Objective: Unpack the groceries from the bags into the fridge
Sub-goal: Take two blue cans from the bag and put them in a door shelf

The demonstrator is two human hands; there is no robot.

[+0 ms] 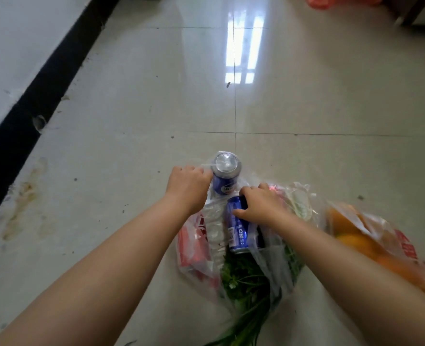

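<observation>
Two hands at the grocery bags on a tiled floor.
The left hand [189, 187] is clenched on the thin plastic of a clear bag [215, 228] beside an upright blue can [225, 176] at its far end. The right hand [259, 204] grasps a second blue can [236, 229], tilted in the bag just nearer. Green herbs [246, 275] lie near; an orange-filled bag [371, 236] sits right.

A: Cans?
B: Two blue ones, upper can [226, 174] at 12, lower can [237, 227] at 6 of it.
A: Bags?
B: Two clear ones, greens bag [269, 265], oranges bag [371, 236] at 3. Two hands. Oranges blurred, can't count.
</observation>
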